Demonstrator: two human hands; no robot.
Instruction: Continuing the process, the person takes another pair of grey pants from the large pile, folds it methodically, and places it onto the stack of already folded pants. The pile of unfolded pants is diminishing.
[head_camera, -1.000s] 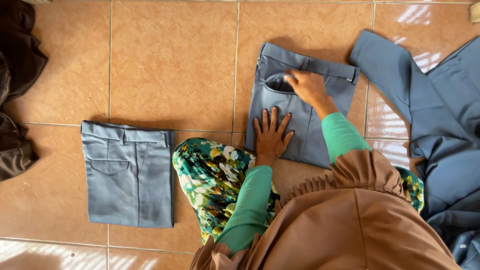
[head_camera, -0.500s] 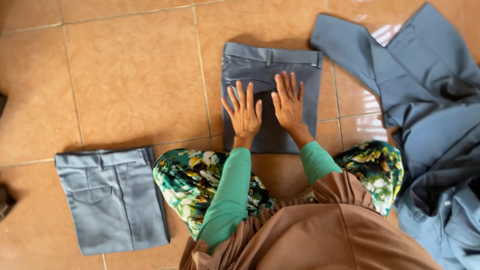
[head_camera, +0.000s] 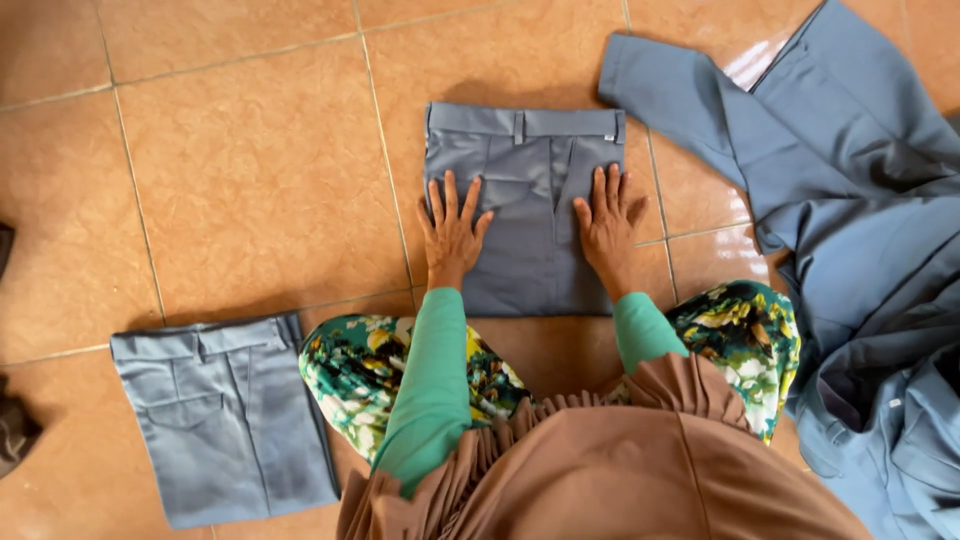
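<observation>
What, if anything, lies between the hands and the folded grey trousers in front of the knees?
Nothing visible does. The left hand and right hand both rest flat, fingers spread, directly on the folded grey trousers on the orange tiled floor. The second folded grey trousers and the loose blue-grey garments lie off to the sides.

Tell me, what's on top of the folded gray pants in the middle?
Both hands lie flat on the folded gray pants: the left hand near one edge, the right hand near the other. The cloth under the palms is covered. Beneath the pants is the orange tile floor.
</observation>
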